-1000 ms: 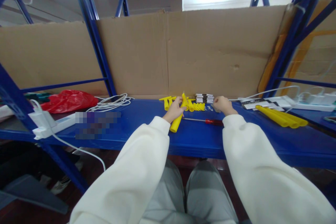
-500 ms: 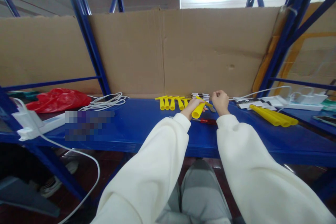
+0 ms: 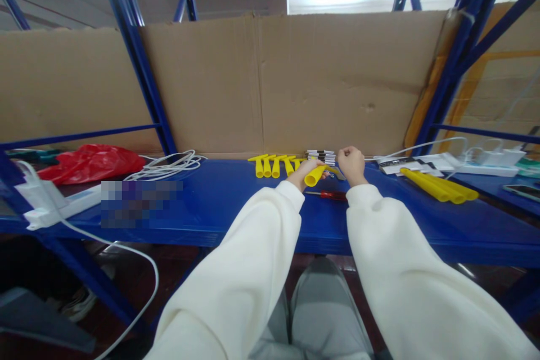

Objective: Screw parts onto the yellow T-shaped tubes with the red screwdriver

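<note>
My left hand (image 3: 304, 173) is closed around a yellow plastic piece (image 3: 313, 176) with a hollow, tube-like end that faces me. Close by on the right, my right hand (image 3: 351, 164) is curled with its fingers drawn together; whatever they hold, if anything, is hidden. Several similar yellow pieces (image 3: 266, 167) with thin crossbars stand in a row left of my left hand. Behind the hands lies a stack of small white-and-black items (image 3: 321, 156). A screwdriver with a red handle (image 3: 332, 196) rests on the blue table just in front of my hands.
Long yellow tubes (image 3: 439, 187) lie at the right, beside white papers and a power strip (image 3: 489, 169). At the left are a red plastic bag (image 3: 90, 163), coiled white cable (image 3: 171, 166) and another power strip (image 3: 63, 208). A cardboard panel (image 3: 295, 84) backs the blue table (image 3: 236, 202).
The yellow piece in my left hand has shifted slightly left and tilted a little. More of the screwdriver now shows. My right hand stays nearly in place.
</note>
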Tool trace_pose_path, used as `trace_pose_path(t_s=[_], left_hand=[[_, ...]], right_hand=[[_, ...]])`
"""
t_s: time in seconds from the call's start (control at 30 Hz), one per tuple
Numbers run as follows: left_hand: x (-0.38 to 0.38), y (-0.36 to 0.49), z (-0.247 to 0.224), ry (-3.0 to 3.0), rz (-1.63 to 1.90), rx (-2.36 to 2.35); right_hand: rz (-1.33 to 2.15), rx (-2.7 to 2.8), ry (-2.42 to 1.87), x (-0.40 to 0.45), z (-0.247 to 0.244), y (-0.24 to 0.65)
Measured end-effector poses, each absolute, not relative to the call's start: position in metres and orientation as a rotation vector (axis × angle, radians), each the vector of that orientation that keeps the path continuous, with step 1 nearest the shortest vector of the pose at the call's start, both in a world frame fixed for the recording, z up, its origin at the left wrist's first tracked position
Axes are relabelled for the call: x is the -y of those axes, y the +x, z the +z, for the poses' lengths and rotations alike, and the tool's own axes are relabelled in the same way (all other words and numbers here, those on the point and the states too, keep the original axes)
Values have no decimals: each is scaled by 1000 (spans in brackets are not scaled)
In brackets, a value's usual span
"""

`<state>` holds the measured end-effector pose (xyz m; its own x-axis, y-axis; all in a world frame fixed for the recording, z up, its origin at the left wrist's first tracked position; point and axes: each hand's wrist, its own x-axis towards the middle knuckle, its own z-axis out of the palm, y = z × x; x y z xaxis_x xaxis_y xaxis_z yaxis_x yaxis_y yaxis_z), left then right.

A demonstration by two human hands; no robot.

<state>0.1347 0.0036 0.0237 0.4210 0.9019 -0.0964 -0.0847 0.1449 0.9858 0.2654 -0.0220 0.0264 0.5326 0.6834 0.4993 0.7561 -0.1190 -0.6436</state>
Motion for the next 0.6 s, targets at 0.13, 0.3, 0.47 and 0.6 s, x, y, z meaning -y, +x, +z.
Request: trace_pose_path(t_s=[0.13, 0.3, 0.47, 0.6], left_hand=[[-3, 110, 34, 1264, 991, -902], [-13, 65, 39, 1531, 1381, -1032], [-17, 26, 31, 2042, 1657, -1124], [-2, 14, 28, 2509, 1531, -1251]], right_hand=[[-48, 1341, -1938, 16, 22, 268], [138, 1823, -1927, 4, 13, 265], [257, 2135, -1851, -4, 5, 259], [269, 2170, -1754, -3, 4, 255]])
